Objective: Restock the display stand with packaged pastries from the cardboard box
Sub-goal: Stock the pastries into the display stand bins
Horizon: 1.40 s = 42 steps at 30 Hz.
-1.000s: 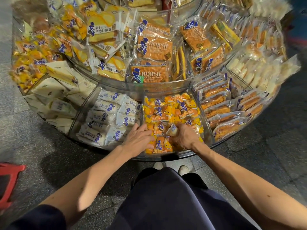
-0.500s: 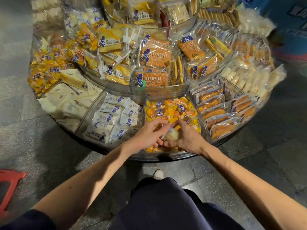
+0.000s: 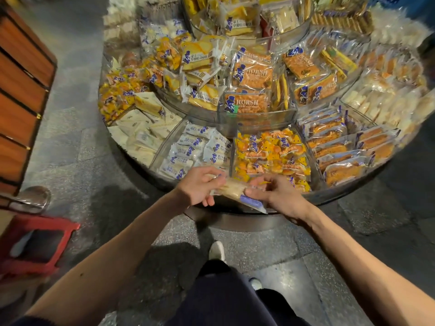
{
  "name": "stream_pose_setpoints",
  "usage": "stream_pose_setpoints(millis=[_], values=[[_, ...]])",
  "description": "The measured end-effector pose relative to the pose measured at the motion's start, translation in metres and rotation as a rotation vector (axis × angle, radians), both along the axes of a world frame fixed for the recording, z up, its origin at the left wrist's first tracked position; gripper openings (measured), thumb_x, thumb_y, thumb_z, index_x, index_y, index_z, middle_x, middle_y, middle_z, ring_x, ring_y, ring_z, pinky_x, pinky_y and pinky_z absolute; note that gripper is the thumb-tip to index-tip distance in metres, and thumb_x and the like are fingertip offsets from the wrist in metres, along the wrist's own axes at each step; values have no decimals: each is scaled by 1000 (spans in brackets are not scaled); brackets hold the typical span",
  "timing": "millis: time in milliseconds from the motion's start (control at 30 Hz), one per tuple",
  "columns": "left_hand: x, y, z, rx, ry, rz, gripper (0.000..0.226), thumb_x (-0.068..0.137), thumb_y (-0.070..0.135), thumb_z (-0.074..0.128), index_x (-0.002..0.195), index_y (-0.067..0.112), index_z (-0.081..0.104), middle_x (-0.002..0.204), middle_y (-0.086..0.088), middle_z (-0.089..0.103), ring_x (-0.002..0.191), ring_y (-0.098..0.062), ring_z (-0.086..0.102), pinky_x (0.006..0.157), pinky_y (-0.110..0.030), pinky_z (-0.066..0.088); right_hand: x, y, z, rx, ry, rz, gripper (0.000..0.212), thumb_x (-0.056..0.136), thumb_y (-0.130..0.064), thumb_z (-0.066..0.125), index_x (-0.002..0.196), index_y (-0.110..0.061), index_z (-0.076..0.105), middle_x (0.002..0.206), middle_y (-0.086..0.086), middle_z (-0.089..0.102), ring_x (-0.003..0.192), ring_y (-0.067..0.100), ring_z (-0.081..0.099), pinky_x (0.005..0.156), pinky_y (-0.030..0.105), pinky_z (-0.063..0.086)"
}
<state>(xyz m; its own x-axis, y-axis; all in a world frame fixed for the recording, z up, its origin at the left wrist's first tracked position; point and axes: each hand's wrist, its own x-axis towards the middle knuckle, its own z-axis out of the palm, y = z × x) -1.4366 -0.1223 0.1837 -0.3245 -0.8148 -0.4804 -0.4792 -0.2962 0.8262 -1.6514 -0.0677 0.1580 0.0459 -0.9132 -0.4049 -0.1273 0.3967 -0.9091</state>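
Observation:
A round tiered display stand (image 3: pixel 348 196) with clear dividers holds many packaged pastries. Both hands hold one pale pastry packet (image 3: pixel 231 190) with a blue end, just above the stand's front rim. My left hand (image 3: pixel 199 184) grips its left end, and my right hand (image 3: pixel 275 194) pinches its right side. Behind them lie the compartment of small orange packets (image 3: pixel 270 154) and the one of white and blue packets (image 3: pixel 200 149). No cardboard box is in view.
A red plastic stool (image 3: pixel 35 243) stands on the grey stone floor at the left, beside a wooden slatted cabinet (image 3: pixel 21 90) and a metal object (image 3: pixel 33 198). My dark trousers and white shoe (image 3: pixel 217 251) are below the stand's front edge.
Both hands have drawn back from the orange-packet compartment toward the stand's front rim, lifting out a pale packet now held between them. The view has shifted left, revealing the cabinet and stool.

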Motion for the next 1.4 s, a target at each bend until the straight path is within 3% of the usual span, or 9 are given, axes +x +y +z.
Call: stream_pose_setpoints(millis=[133,233,333,500,700,833,933,1100,1400], values=[[29,7,-4,204,95,150,40,102,32,50,136,11,49,126,-7,54,43,-14,61,41,-22,48,35,-5,-12,-116,72,-9,26,74,-9,85,86,-16,64,83,5,59,69,13,52,64,23,42],[57,-5,-8,393,189,240,55,98,55,42,130,14,55,117,-5,51,70,-24,73,63,-30,58,64,-15,-20,-258,214,49,30,73,-13,88,82,-25,62,88,0,67,82,14,61,76,25,46],[86,-30,-12,436,300,284,29,97,31,57,113,7,64,117,-12,61,88,-28,71,74,-30,60,98,-31,-23,-302,318,97,32,72,-20,89,81,-33,61,85,-4,70,79,10,61,72,31,46],[142,-81,-31,243,221,134,29,87,-9,66,104,14,65,117,-15,63,96,-22,68,80,-32,59,157,-62,-34,-183,163,-23,52,68,-50,86,108,-28,60,112,-9,65,105,8,61,89,25,48],[189,-132,-43,58,148,-82,51,81,-10,71,119,23,62,125,4,56,103,-10,67,79,-18,55,199,-98,-46,109,50,-254,32,80,-9,80,104,-12,58,103,30,65,83,32,64,86,59,53],[196,-162,-53,-20,40,-247,43,84,-7,70,117,19,64,125,5,61,95,1,65,71,-9,52,212,-119,-41,61,250,-210,28,80,-10,82,91,-19,58,86,19,71,77,37,69,77,50,56],[193,-180,-63,-182,-158,-381,36,88,5,70,114,30,64,133,2,60,110,-10,61,90,-22,51,216,-139,-43,10,534,-81,25,81,-22,83,92,-21,60,85,5,71,80,24,68,70,32,52],[187,-198,-71,-402,-455,-649,39,95,29,63,133,30,58,132,-2,53,119,-16,44,109,-38,29,212,-157,-61,-67,890,97,33,87,-42,74,108,-17,69,103,10,71,93,28,65,73,27,43],[186,-203,-98,-794,-830,-1176,37,98,41,48,128,24,61,134,-2,49,128,-22,35,108,-42,29,208,-160,-83,-39,1136,478,41,97,-52,51,120,-25,70,152,-2,43,130,23,38,104,36,33]])
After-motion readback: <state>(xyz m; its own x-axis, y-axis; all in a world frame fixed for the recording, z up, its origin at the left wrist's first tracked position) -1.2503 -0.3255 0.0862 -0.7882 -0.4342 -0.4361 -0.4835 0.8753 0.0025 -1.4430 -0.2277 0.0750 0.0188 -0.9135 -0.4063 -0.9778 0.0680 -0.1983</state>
